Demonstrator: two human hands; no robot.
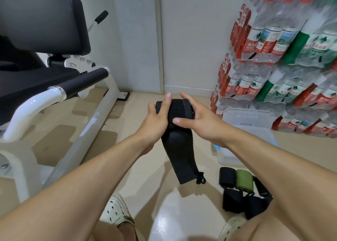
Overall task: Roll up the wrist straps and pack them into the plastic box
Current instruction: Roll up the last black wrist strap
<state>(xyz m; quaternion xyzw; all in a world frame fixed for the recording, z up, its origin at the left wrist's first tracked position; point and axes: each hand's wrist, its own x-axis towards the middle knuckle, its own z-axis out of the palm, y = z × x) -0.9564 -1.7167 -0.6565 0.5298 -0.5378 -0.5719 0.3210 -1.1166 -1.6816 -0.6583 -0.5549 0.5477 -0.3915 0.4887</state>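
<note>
— Black webbing, that's the wrist strap they've got up in front of them. See how it sits?

— Rolled at the top, loose below. The left hand grips the roll from its left side, fingers curled round it, thumb up along the front.

— And the right hand clasps it from the other side, thumb pressed flat on the face of the roll, fingers wrapped behind.

— So both hands are clamped on the same bundle, the roll caught between the two palms. The unrolled tail hangs down beneath the wrists, well clear of either grip, with a small loop at its end above the floor.

— Where's the plastic box?

— On the floor, just right of the right forearm, clear, its lid leaning behind it. Nearer the person lie more straps, black ones and a green one, in a heap by the right knee.

— Behind the box?

— Shrink-wrapped packs of water bottles stacked against the wall. A weight bench stands on the left.
</note>
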